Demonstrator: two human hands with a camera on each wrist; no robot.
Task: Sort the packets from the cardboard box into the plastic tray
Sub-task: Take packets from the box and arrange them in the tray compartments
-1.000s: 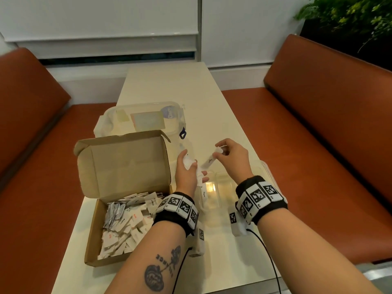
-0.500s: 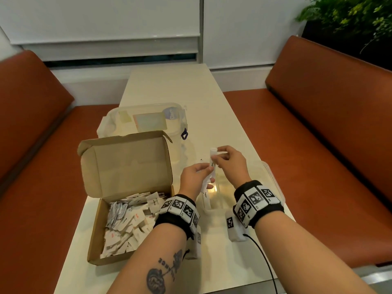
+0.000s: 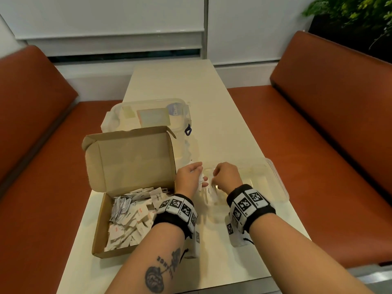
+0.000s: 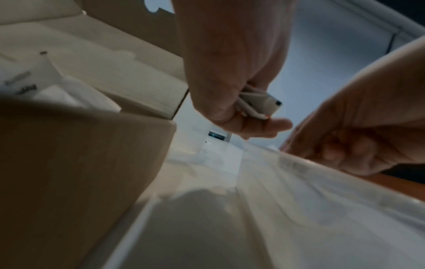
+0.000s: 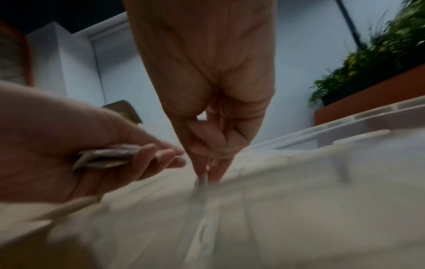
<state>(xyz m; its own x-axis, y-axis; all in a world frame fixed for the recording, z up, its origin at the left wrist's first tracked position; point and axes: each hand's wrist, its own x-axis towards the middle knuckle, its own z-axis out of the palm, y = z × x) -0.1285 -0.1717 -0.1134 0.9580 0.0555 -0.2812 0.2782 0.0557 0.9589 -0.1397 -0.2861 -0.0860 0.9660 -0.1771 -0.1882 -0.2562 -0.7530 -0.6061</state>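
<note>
Over plastic tray (image 3: 275,179) | right hand (image 3: 226,177) pinches upright packet (image 5: 202,180) | left hand (image 3: 188,177) grips packets (image 4: 260,104)

**Packets, box and tray**

The cardboard box (image 3: 101,230) sits open, lid upright, holding a heap of white packets (image 3: 131,221). Just right of it lies the clear plastic tray (image 3: 275,183), with one packet (image 3: 210,193) inside.

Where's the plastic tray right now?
Head view: the plastic tray sits on the table's right side, beside the cardboard box, under the right hand.
</note>
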